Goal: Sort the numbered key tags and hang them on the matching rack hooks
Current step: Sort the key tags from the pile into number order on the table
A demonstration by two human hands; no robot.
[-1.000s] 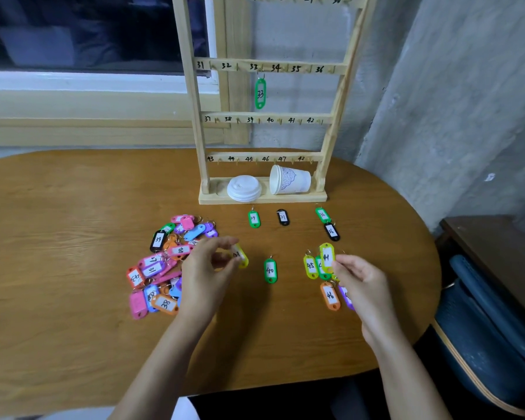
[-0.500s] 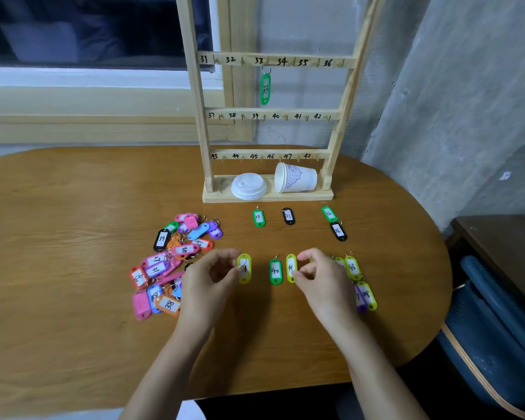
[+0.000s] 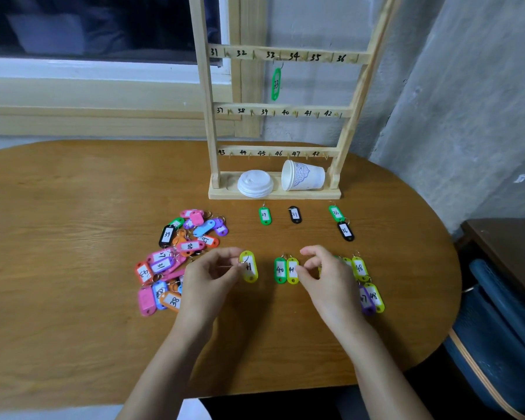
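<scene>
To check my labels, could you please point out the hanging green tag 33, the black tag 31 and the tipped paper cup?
green tag 33 (image 3: 275,83): head view, middle of its label.
black tag 31 (image 3: 295,214): head view, its white label.
paper cup (image 3: 305,179): head view, its side wall.

Glossy plastic tags (image 3: 191,246) — bare-wood rack (image 3: 275,194)
</scene>
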